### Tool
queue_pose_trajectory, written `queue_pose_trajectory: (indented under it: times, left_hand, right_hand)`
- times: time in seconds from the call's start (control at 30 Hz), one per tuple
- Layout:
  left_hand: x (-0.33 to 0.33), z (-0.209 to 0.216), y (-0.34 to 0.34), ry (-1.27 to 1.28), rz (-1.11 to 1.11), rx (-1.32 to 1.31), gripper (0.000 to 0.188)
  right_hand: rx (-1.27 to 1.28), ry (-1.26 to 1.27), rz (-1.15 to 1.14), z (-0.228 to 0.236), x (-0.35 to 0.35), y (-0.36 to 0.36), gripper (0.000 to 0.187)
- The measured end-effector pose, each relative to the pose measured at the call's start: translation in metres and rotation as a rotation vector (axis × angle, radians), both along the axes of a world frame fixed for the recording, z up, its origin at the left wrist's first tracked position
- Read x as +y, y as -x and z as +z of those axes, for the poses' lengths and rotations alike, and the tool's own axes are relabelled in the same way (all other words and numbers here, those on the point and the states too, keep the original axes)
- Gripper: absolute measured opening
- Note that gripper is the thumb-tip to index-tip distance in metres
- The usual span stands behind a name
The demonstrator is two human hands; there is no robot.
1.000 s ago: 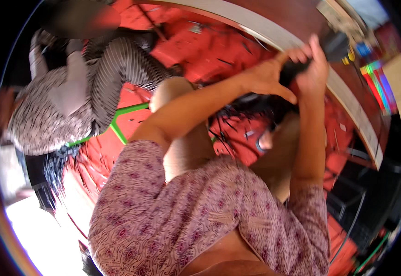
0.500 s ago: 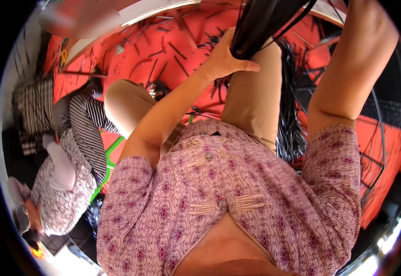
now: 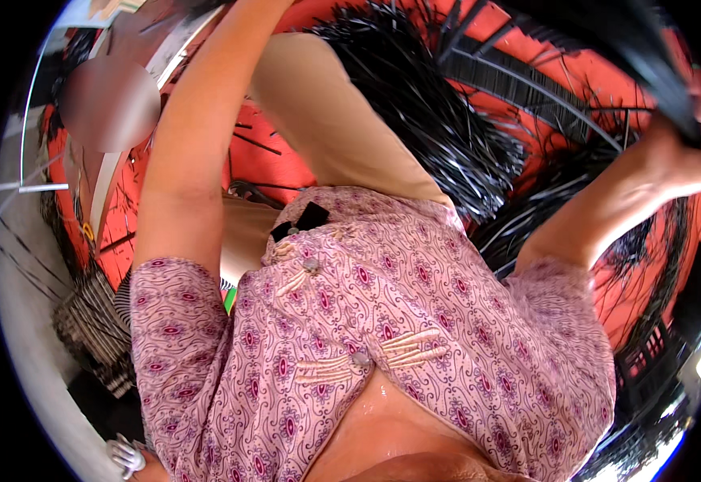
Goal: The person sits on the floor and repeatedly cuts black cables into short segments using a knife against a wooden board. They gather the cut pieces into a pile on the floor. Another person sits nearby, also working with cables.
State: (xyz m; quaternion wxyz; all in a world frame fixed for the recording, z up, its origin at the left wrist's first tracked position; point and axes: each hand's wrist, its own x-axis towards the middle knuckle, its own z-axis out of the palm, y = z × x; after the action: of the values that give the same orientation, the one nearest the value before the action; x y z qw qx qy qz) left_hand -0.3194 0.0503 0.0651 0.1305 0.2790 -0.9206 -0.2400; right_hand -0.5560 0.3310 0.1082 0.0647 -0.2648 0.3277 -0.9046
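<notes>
At the far right, my right hand (image 3: 680, 161) is closed round the end of a bundle of long black plastic strips (image 3: 647, 68). The bundle slants up and left from my fist and is smeared by motion. My left forearm (image 3: 198, 120) stretches up past the top edge, so the left hand is out of the picture. Between my arms, beside my tan-trousered leg (image 3: 318, 104), lies a thick heap of loose black strips (image 3: 439, 120).
Under everything is a red floor covering (image 3: 274, 165) scattered with strip scraps. A black woven panel (image 3: 519, 84) lies beyond the heap. Part of another person's hand (image 3: 128, 458) shows at lower left. A striped cloth (image 3: 97, 329) is at the left, near a yellow loop (image 3: 88, 231).
My right hand, earlier beyond the top edge, has come into view at the right with the black strips. My left hand has left the strips and gone out past the top edge. The view has turned rightward.
</notes>
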Motion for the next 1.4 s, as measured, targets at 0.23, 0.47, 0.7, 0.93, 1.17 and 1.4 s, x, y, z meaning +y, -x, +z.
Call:
queue_pose_trajectory:
  times: [0.23, 0.47, 0.7, 0.93, 1.17, 1.4]
  left_hand:
    - [0.03, -0.176, 0.038, 0.29, -0.422, -0.708, 0.095]
    - [0.02, -0.136, 0.008, 0.098, -0.252, -0.693, 0.07]
    - [0.019, -0.077, -0.078, -0.12, -0.009, -0.255, 0.049]
    - [0.071, 0.008, -0.192, -0.008, 0.37, 0.111, 0.029]
    - [0.166, -0.007, -0.313, 0.157, 0.833, 0.39, 0.018]
    - [0.244, -0.002, -0.396, 0.066, 1.361, 0.488, 0.021]
  right_hand:
    - [-1.439, -0.242, -0.19, -0.403, 0.124, -0.046, 0.033]
    - [-1.543, -0.56, 0.04, -0.452, 0.036, -0.077, 0.033]
    - [-1.131, -0.807, 0.448, -0.426, -0.075, -0.044, 0.034]
    - [-0.532, -1.094, 0.748, -0.332, -0.216, -0.087, 0.034]
    - [-0.129, -1.311, 0.877, -0.282, -0.199, -0.154, 0.034]
    - [0.112, -1.511, 0.968, -0.271, -0.152, -0.185, 0.035]
